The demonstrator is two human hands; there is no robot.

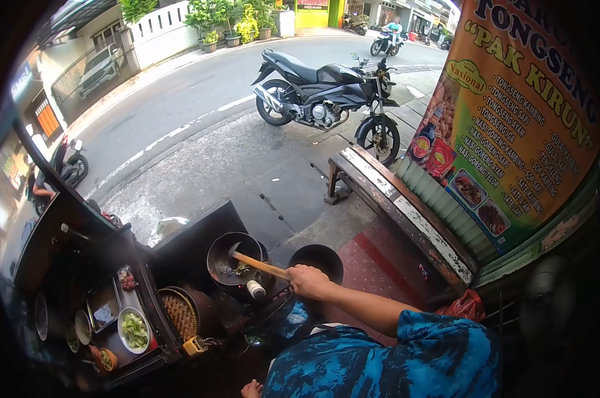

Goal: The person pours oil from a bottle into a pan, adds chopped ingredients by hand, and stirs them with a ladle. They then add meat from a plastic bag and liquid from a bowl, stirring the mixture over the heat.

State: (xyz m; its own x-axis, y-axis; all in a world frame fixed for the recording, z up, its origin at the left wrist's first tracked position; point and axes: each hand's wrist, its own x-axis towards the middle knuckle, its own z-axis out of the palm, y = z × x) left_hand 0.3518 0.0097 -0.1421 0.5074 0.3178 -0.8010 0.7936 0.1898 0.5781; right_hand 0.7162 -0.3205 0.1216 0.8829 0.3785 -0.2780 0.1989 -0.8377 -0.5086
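My right hand point(308, 282) is closed around the wooden handle of a spatula point(260, 264). The spatula's metal head rests inside a dark wok point(213, 255) with a little food, some of it green, at the bottom. The wok's handle, with a whitish end point(255, 289), sticks out toward me with no hand on it. Low at the bottom edge, my left hand point(252, 389) shows only in part, well apart from the wok; I cannot tell whether it holds anything.
A second dark wok point(323, 259) stands right of the first. On the cart at left are a bowl of chopped greens point(135, 330), a metal tray point(103, 304) and a woven basket point(178, 312). Beyond stand a bench point(406, 205), a banner point(512, 119) and a parked motorcycle point(326, 93).
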